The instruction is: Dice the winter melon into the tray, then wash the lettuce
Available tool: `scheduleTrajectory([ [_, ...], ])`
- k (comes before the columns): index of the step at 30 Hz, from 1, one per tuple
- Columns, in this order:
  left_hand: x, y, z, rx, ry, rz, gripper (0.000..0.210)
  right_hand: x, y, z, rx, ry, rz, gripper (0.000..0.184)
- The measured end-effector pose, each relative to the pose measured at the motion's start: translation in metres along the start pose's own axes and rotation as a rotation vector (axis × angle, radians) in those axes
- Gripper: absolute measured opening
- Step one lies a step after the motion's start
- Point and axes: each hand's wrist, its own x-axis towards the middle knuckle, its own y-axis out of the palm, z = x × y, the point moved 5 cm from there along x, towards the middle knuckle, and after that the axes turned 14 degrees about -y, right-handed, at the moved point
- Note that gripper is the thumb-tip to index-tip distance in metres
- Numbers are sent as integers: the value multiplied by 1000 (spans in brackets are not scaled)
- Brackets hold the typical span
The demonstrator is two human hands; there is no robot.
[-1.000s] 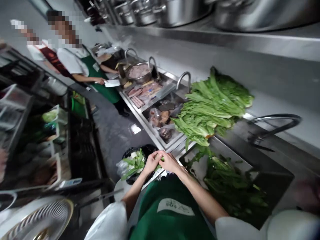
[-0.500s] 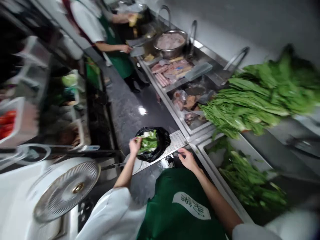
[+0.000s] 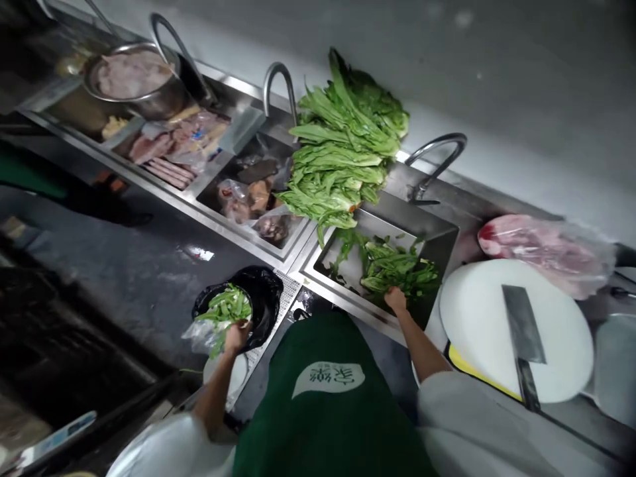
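My left hand (image 3: 237,336) is closed at the near edge of a bin with a black plastic liner (image 3: 268,301). Cut green leaves (image 3: 231,303) heap up in that bin, and some lie against my fingers; what the fingers hold is hidden. Down in the steel sink on the right, my right hand (image 3: 396,299) closes at the stem end of leafy lettuce (image 3: 382,268), its fingertips partly hidden. More long-leaved lettuce (image 3: 342,159) is piled on the sink's divider and back ledge.
Wrapped meat (image 3: 248,202) fills neighbouring sink basins, and a steel bowl of pale meat (image 3: 132,79) stands farther left. A cleaver (image 3: 524,324) lies on a round white cutting board (image 3: 467,311) to my right, before bagged meat (image 3: 541,248). A tap (image 3: 442,156) arches over the sink.
My view has swung right, bringing the cutting board and cleaver in. My right hand has moved from beside the sink into it, onto the lettuce. My left hand remains at the bin.
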Motion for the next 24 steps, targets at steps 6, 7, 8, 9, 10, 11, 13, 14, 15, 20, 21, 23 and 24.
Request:
scheduleTrajectory([
  [6,-89,70,7,-76,-67,195,31,70,78,-59,-165,-21,371,41],
  [7,-101,74,15,-76,-86,216,36,82,93,-63,-180,-47,407,50],
  [8,-112,77,22,-56,-99,231,39,92,107,-66,-194,-65,434,57],
  [9,-121,78,28,-15,-109,243,41,100,120,-69,-209,-74,454,61],
  [10,-128,77,32,30,-116,259,42,106,130,-72,-225,-75,470,62],
  [11,-133,75,33,71,-118,280,42,109,139,-74,-239,-75,482,59],
  [13,-135,68,23,132,-101,311,42,110,149,-75,-259,-84,498,48],
  [14,-134,63,12,151,-79,305,41,108,150,-74,-265,-97,505,44],
  [15,-132,56,-4,162,-43,290,41,105,149,-72,-270,-114,511,41],
  [20,-125,26,-130,88,250,168,40,95,97,-56,-278,-205,424,57],
  [21,-126,24,-161,64,319,156,40,96,78,-54,-245,-219,353,60],
  [23,-130,27,-227,20,489,193,39,101,35,-52,-118,-244,173,60],
  [24,-133,31,-261,6,572,216,38,104,11,-54,-34,-257,83,59],
])
